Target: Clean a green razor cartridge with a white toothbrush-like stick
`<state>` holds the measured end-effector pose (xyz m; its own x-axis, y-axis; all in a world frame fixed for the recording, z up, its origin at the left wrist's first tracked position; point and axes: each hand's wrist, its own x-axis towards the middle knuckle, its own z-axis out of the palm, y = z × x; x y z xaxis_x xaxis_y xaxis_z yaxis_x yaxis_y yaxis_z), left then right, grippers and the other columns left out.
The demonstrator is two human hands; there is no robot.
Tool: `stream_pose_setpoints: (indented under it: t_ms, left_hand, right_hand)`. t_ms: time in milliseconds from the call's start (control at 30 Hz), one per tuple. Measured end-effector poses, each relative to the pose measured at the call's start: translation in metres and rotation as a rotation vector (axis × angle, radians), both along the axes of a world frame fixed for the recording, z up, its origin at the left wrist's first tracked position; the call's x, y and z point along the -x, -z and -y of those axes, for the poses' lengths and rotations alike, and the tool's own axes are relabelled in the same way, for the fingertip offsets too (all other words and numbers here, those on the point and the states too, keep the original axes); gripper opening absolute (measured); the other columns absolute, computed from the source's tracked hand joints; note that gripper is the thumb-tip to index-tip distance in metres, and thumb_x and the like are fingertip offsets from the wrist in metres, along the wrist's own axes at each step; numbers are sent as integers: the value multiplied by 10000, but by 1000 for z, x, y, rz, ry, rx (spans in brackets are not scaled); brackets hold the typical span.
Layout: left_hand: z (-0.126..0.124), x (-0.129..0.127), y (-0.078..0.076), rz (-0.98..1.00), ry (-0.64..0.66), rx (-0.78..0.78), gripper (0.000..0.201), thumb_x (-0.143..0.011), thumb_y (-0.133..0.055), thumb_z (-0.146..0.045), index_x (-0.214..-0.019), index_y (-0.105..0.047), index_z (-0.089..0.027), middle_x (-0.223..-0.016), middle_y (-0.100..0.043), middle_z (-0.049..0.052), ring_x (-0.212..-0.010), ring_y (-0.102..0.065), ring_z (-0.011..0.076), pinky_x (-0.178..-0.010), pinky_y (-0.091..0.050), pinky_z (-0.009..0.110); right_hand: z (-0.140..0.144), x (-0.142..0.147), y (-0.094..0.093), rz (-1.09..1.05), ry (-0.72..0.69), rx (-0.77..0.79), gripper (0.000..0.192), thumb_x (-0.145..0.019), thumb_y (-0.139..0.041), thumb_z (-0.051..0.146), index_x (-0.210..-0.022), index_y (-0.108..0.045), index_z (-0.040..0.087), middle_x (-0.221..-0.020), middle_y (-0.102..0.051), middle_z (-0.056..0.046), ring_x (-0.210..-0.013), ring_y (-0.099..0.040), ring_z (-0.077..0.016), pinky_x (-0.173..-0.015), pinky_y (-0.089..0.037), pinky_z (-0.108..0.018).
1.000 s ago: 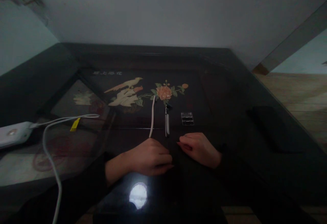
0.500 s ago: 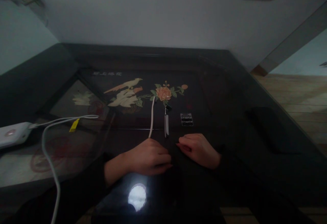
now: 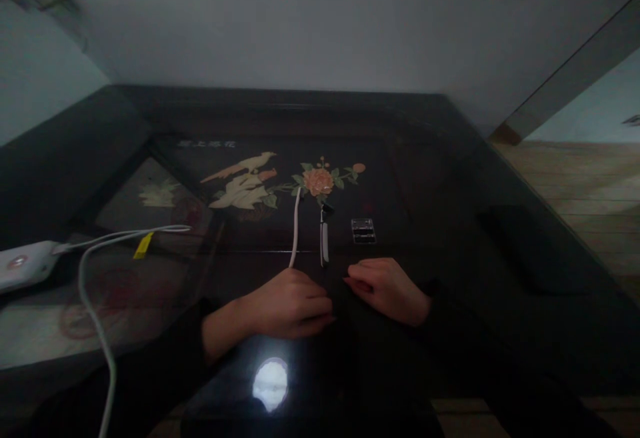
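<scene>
My left hand [image 3: 287, 303] rests on the dark table with its fingers curled together, and nothing shows in them. Just beyond its knuckles lies a thin white strip [image 3: 295, 228], whose near end meets the hand's outline; whether they touch I cannot tell. My right hand [image 3: 389, 290] is closed in a loose fist on the table, with no object visible in it. Between and beyond the hands lies a slim white-and-black tool [image 3: 325, 241] with a dark angled head. To its right sits a small clear case [image 3: 363, 231] with dark parts inside.
A white power bank-like box [image 3: 27, 266] stands at the left, with a white cable [image 3: 90, 291] bearing a yellow tag [image 3: 143, 246]. A dark flat object [image 3: 530, 248] lies at the right. The glossy table [image 3: 280, 108] has a bird-and-flower inlay and meets a wall.
Both hands and the objects stay in place on the table. The whole view has shifted very slightly.
</scene>
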<state>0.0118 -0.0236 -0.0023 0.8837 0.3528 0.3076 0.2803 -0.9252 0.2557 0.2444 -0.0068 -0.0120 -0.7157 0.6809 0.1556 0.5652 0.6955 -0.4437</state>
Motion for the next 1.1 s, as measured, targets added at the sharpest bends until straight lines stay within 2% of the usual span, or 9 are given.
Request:
stream_pose_setpoints:
  t_ms: [300,500,700,867,967,1100]
  left_hand:
    - [-1,2,0,26,-59,-41,318,-999,-428,-252,-725,-575,-183,-610,-618,-6,-482,-524,113,-485,-341,303]
    - [-3,2,-3,116,-117,-101,351,-1012,-399,-253,-722,-582,-178,-588,-604,-7,-484,-519,103,-485,-343,277]
    - [-9,3,-6,182,-352,-38,323,-996,-425,-240,-726,-588,-170,-608,-614,-5,-524,-556,102,-528,-374,227]
    - [-21,6,-9,157,-609,102,156,-950,-500,-249,-883,-623,-181,-713,-659,-6,-603,-591,114,-599,-414,218]
    - [-27,5,-11,136,-766,105,127,-930,-512,-235,-898,-624,-188,-784,-677,14,-713,-620,151,-682,-431,257]
    - [-34,-2,-13,31,-877,76,98,-916,-516,-224,-928,-610,-198,-844,-685,25,-844,-623,213,-784,-390,346]
  right_hand:
    - [1,-2,1,-10,3,-7,298,-913,-540,152,-640,-432,203,-595,-504,25,-558,-446,-121,-565,-248,-258]
    - [0,0,-1,-5,13,13,292,-921,-540,170,-645,-451,202,-602,-514,24,-562,-460,-122,-564,-255,-254]
    - [0,2,-6,42,38,46,295,-895,-571,157,-632,-446,202,-595,-512,26,-560,-455,-123,-561,-245,-259]
    - [1,2,-6,52,55,58,296,-872,-578,129,-621,-437,199,-591,-500,33,-561,-445,-119,-564,-236,-255]
    - [1,2,-7,53,61,74,299,-870,-576,126,-620,-428,198,-595,-486,37,-562,-434,-116,-564,-232,-252]
    - [1,2,-9,52,69,89,309,-857,-590,117,-611,-420,197,-594,-461,43,-567,-417,-114,-563,-224,-251]
